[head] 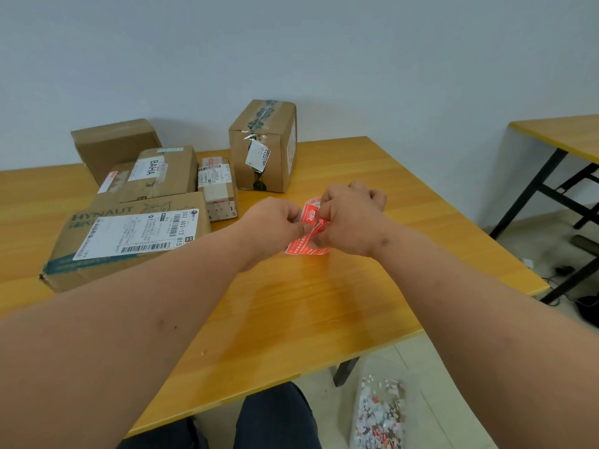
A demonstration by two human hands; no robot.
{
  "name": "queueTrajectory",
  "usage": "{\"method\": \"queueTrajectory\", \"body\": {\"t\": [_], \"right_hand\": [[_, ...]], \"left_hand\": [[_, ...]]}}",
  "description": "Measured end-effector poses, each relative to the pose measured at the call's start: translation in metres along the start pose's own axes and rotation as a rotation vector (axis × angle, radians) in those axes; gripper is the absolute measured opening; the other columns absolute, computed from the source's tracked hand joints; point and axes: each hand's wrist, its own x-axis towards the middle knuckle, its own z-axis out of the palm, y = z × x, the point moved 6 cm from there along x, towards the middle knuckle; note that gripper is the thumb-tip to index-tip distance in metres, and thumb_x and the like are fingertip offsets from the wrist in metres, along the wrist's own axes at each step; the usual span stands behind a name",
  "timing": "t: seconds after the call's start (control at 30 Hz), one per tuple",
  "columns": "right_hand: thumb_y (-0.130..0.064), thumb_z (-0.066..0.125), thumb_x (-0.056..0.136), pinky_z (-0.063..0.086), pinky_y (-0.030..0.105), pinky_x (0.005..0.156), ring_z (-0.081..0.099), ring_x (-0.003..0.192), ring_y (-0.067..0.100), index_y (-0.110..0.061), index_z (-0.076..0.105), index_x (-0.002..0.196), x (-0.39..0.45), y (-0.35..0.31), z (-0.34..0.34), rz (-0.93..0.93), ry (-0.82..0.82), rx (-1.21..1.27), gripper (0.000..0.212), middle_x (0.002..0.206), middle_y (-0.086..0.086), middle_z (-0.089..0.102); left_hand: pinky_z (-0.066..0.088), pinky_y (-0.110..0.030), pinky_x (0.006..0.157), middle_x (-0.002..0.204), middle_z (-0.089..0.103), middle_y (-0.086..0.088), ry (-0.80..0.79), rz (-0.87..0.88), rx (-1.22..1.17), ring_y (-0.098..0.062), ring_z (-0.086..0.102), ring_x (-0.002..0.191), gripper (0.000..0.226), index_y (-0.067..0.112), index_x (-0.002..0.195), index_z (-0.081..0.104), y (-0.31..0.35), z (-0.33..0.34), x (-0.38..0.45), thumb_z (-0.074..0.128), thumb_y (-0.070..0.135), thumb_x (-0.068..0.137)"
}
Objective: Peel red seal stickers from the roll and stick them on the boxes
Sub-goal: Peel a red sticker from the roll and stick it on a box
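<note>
Both hands meet above the middle of the yellow wooden table. My left hand pinches the red sticker strip that hangs from the roll of red seal stickers. My right hand curls around the roll and pinches a sticker edge beside the left thumb. Most of the roll is hidden by the fingers. Several cardboard boxes lie at the left and back: a large HYNAUT box, a BAHA box, a small narrow box and an upright taped box.
Another plain box leans at the back left near the wall. A clear bag of paper scraps sits on the floor at my right. A second table stands at the far right. My knees show under the table edge.
</note>
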Motion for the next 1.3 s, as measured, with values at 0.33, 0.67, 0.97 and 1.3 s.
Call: {"method": "queueTrajectory", "body": {"t": [0.33, 0.67, 0.97, 1.3], "right_hand": [[-0.061, 0.073, 0.068, 0.02, 0.039, 0.095, 0.028, 0.112, 0.017, -0.035, 0.071, 0.083, -0.001, -0.001, -0.005, -0.022, 0.119, 0.015, 0.03, 0.11, -0.016, 0.046], [-0.054, 0.074, 0.072, 0.014, 0.041, 0.103, 0.021, 0.127, 0.016, -0.037, 0.073, 0.09, 0.002, -0.001, -0.004, -0.024, 0.043, 0.055, 0.024, 0.133, -0.021, 0.043], [-0.056, 0.072, 0.073, 0.014, 0.041, 0.101, 0.024, 0.124, 0.015, -0.042, 0.071, 0.09, 0.0, -0.002, 0.002, -0.036, 0.04, 0.051, 0.022, 0.124, -0.023, 0.048], [-0.046, 0.071, 0.077, 0.013, 0.039, 0.096, 0.023, 0.123, 0.014, -0.04, 0.07, 0.076, 0.0, 0.0, 0.002, -0.038, 0.055, 0.071, 0.007, 0.123, -0.025, 0.048]], "left_hand": [[0.06, -0.039, 0.079, 0.091, 0.074, -0.008, 0.039, -0.016, -0.097, -0.022, 0.072, 0.084, 0.016, 0.011, 0.099, 0.07, -0.002, -0.007, 0.003, 0.064, 0.024, 0.093], [0.061, -0.037, 0.078, 0.087, 0.073, -0.006, -0.028, -0.01, -0.144, -0.014, 0.07, 0.082, 0.011, 0.013, 0.094, 0.072, -0.001, -0.012, 0.001, 0.073, 0.02, 0.086], [0.058, -0.048, 0.081, 0.086, 0.074, -0.009, -0.021, 0.075, 0.103, -0.027, 0.07, 0.086, 0.015, 0.012, 0.092, 0.073, 0.005, -0.011, 0.002, 0.069, 0.025, 0.088], [0.062, -0.039, 0.075, 0.089, 0.074, -0.009, 0.037, 0.016, -0.084, -0.022, 0.072, 0.087, 0.011, 0.013, 0.095, 0.067, -0.001, -0.014, 0.002, 0.063, 0.022, 0.094]]}}
